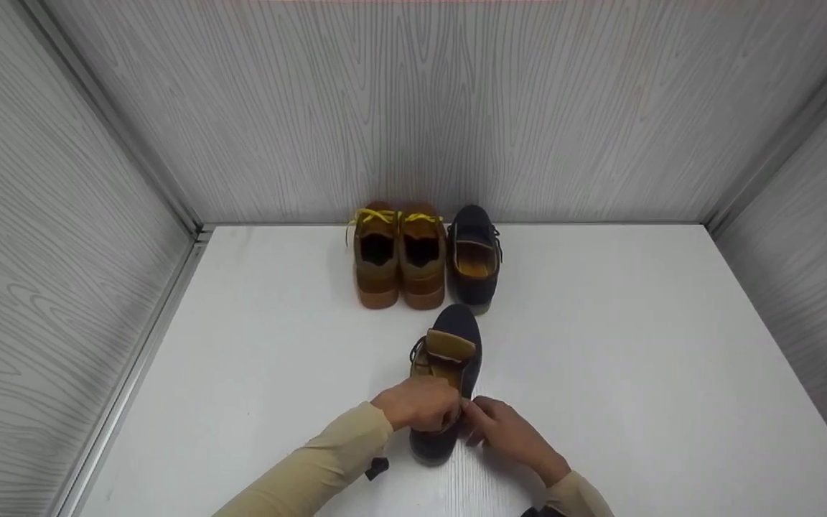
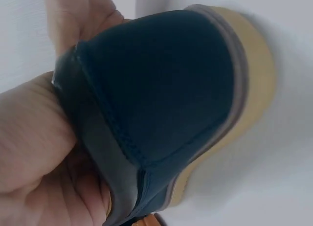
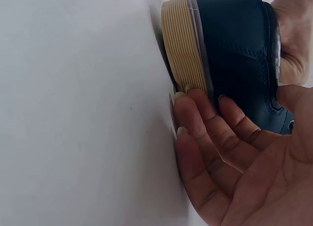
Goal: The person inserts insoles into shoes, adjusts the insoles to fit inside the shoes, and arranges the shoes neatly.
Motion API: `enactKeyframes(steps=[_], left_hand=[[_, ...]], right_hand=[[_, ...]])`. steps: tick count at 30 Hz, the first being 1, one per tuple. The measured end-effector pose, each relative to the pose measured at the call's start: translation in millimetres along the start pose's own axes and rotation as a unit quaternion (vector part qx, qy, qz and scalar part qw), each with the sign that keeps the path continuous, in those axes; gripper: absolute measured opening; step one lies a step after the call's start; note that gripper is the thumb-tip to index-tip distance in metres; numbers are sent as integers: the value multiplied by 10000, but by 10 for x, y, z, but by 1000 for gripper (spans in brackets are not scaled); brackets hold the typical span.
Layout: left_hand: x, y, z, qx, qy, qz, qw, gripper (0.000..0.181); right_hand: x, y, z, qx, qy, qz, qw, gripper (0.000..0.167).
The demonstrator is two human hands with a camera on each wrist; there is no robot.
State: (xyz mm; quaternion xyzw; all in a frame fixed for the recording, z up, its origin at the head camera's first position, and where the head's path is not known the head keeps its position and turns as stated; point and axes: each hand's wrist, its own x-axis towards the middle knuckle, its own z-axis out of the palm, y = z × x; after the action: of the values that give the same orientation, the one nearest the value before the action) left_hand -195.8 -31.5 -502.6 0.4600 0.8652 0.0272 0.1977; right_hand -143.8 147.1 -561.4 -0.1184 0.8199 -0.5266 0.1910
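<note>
A dark blue boat shoe [image 1: 459, 323] stands on the white surface near the front, toe pointing away, its tan-lined tongue raised. My left hand [image 1: 422, 403] reaches into its opening from above, fingers curled at the collar and partly hidden inside. In the left wrist view, the shoe's heel [image 2: 161, 89] fills the middle, beside the palm. My right hand [image 1: 503, 429] holds the shoe's right side near the heel. Its fingertips lie against the ribbed sole [image 3: 181, 45] and the side, with the thumb by the collar in the right wrist view.
The matching dark blue shoe [image 1: 474, 287] stands at the back wall, toe to the wall. Left of it is a pair of brown shoes [image 1: 377, 276] with yellow laces. Grey wood-patterned panels [image 1: 413, 108] enclose the white table [image 1: 636, 323] at the back and sides.
</note>
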Motion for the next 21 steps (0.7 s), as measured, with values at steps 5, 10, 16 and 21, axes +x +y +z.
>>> enactKeyframes(steps=[5,10,16,21], left_hand=[[11,0,-45,53,64,45,10000,24],[40,3,-17,506,222,-71,9984,18],[-3,15,-85,599,364,64,9975,17],[-117,57,-182,112,18,-97,9999,22]], right_hand=[[1,-21,-9,-80,56,-65,9999,42],[3,-6,6,-327,114,-101,9993,44],[12,-24,-2,-485,275,10,9984,47],[13,-31,2,-678,388,171,9968,49]])
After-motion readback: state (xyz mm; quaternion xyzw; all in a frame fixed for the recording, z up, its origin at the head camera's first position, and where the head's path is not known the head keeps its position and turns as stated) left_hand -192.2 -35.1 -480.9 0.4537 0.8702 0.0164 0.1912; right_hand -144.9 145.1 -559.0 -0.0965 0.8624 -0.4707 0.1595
